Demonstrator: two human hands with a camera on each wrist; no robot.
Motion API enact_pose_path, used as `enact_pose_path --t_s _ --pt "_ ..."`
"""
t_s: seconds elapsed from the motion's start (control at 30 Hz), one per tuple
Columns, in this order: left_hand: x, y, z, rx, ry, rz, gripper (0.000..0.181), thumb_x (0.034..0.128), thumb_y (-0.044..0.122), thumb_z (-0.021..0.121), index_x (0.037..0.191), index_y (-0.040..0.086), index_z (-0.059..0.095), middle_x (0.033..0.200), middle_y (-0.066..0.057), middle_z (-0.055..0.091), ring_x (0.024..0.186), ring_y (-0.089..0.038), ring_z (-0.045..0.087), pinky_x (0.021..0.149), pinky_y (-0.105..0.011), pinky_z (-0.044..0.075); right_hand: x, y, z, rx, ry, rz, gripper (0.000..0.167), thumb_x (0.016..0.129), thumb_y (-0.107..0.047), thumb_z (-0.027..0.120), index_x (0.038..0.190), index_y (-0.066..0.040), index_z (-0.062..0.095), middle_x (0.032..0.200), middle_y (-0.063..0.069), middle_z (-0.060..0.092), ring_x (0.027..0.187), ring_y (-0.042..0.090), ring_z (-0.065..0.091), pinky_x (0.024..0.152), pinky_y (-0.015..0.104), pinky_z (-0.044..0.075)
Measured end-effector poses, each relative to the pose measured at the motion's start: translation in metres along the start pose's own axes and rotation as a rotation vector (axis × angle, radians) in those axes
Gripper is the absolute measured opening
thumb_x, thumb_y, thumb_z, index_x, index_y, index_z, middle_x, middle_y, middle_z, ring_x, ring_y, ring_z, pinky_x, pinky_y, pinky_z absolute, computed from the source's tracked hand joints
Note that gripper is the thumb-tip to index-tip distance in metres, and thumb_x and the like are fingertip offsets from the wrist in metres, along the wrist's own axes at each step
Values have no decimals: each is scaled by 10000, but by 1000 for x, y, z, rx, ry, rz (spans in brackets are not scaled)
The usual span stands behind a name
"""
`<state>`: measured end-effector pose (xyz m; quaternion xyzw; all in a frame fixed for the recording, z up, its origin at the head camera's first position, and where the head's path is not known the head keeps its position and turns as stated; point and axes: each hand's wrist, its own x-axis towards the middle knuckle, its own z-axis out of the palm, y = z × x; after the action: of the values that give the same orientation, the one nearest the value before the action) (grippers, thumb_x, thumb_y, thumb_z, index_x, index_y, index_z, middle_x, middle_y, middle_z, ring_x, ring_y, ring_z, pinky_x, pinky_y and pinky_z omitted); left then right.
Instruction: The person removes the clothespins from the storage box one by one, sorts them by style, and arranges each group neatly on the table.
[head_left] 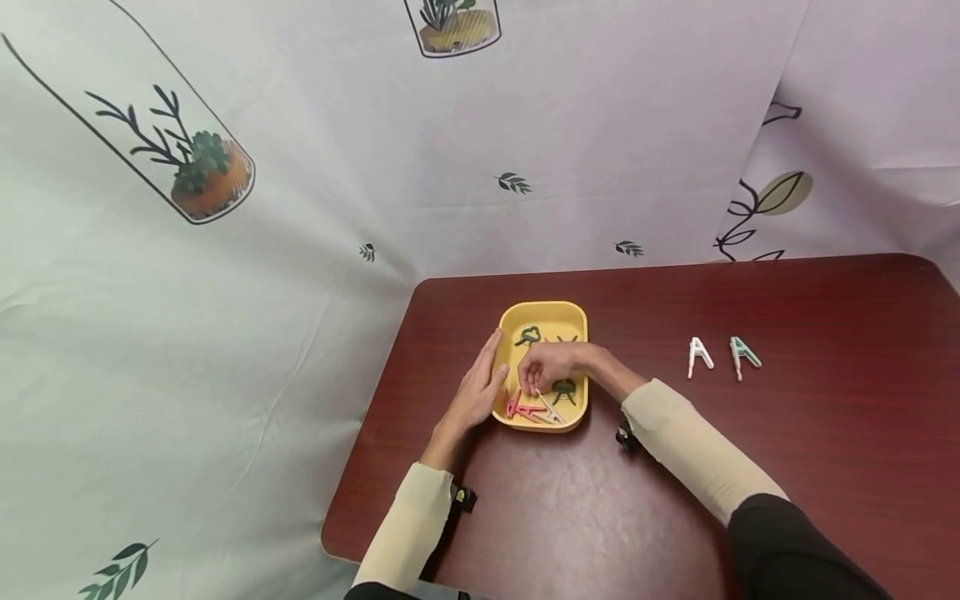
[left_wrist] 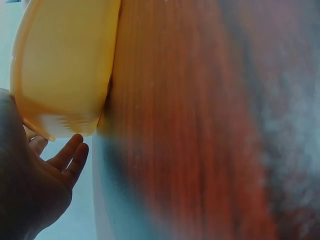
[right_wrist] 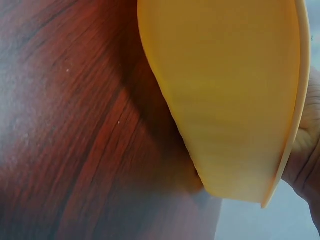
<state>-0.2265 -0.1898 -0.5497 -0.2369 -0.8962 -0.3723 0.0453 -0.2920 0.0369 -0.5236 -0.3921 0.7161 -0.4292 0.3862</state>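
A yellow tray (head_left: pixel 543 310) stands on the table with small clips in it. My left hand (head_left: pixel 474 387) rests along its left side, the fingers straight and the thumb at the rim; the left wrist view shows this hand (left_wrist: pixel 37 185) beside the tray wall. Over the tray's right rim reaches my right hand (head_left: pixel 553 364), its curled fingertips at one end of a white clothespin (head_left: pixel 552 410), which they seem to pinch. Beside that lies a pink clothespin (head_left: pixel 522 408). Dark green clips (head_left: pixel 564 388) lie under and behind the right hand, partly covered.
On the dark red table (head_left: pixel 660 500), to the right of the tray, lie a white clothespin (head_left: pixel 699 356) and a green and white clothespin (head_left: pixel 744 357), side by side. A patterned cloth (head_left: pixel 450 208) hangs behind the table and along its left side.
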Motion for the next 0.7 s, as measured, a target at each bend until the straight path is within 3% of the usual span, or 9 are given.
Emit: enact_pose_path --t_s 0.23,0.4,0.7 --pt "0 2 -1 -5 -8 -6 628 1125 158 504 1691 65 249 1758 -41 238 1596 -211 243 1273 -465 234 1 3 -1 111 24 -33 268 836 262 577 1029 125 703 889 158 727 806 170 674 714 237 536" --pt "0 4 0 2 6 17 629 1106 92 509 1680 34 259 1751 -84 254 1589 -271 270 1258 -519 255 -1 2 -4 149 59 -95 245 842 249 600 1065 171 666 894 171 724 812 168 683 721 257 547" --pt "-1 4 0 1 12 12 596 1136 153 461 1684 41 254 1754 -73 246 1592 -268 262 1261 -526 246 -7 0 -11 167 164 -212 198 907 213 620 1100 187 651 941 135 730 887 183 703 829 333 603"
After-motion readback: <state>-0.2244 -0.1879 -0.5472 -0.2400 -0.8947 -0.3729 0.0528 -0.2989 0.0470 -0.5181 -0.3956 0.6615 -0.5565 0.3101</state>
